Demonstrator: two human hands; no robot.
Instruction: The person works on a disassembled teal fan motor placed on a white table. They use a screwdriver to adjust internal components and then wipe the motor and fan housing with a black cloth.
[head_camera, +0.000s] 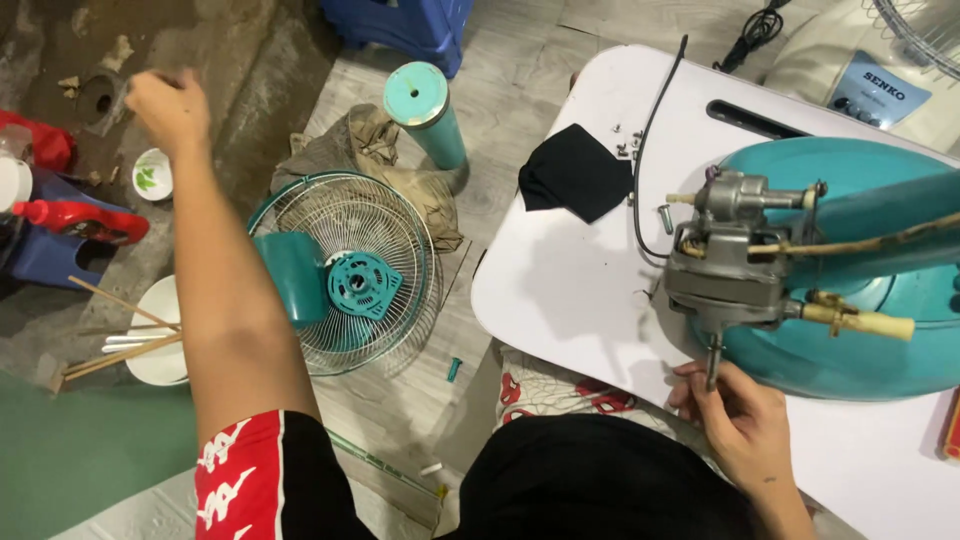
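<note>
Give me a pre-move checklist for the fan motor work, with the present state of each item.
1. Right hand on the motor shaft: ok, fingers pinch the shaft below the motor.
2. Motor seated on the teal housing: cannot tell.
3. Left hand free: cannot tell, it is blurred, stretched out over the floor.
4. Loose screws in reach: ok, on the white table by the black cloth.
5. Grille out of the way: ok, flat on the floor.
</note>
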